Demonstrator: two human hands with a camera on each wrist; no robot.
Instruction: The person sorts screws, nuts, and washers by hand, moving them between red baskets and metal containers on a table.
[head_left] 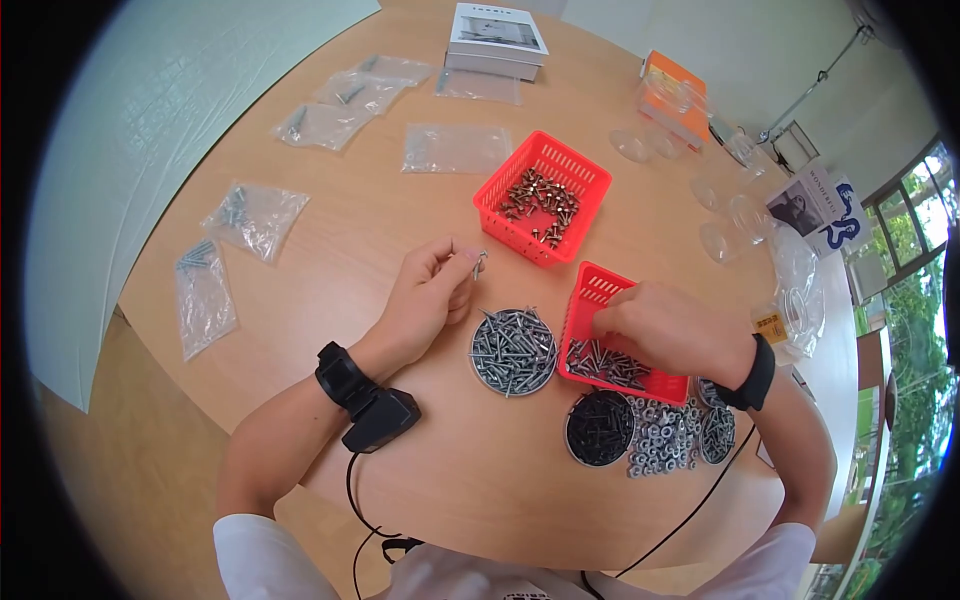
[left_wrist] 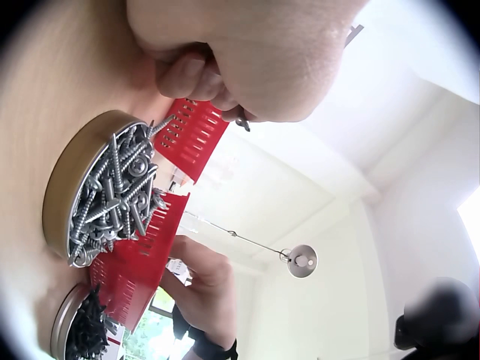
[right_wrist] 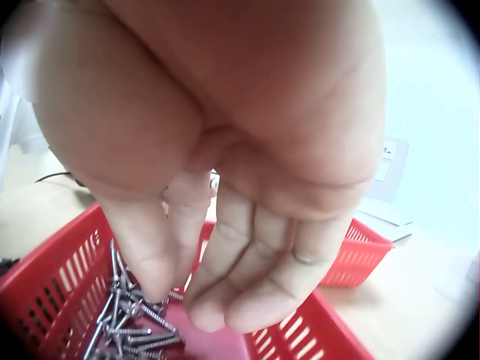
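Observation:
My left hand (head_left: pixel 430 300) pinches a few small silver screws (head_left: pixel 480 264) between thumb and fingertip, above the table to the left of the baskets. In the left wrist view its other fingers are curled, and the screw tips show just past them. My right hand (head_left: pixel 665 325) reaches into the nearer red basket (head_left: pixel 582 290), which has silver screws (right_wrist: pixel 135 330) in one end. In the right wrist view its fingers (right_wrist: pixel 262 292) point down, loosely bent, beside the screws, and nothing shows between them. A round tin (head_left: pixel 513 352) heaped with silver screws stands between the hands.
Behind sits another red basket (head_left: pixel 490 215) with bronze-coloured screws. Near me are a tin of black screws (head_left: pixel 600 428), loose nuts (head_left: pixel 662 440) and small tins of screws (head_left: pixel 717 437). Plastic bags (head_left: pixel 255 222) lie left; books (head_left: pixel 495 65) and clear containers (head_left: pixel 750 215) stand farther off.

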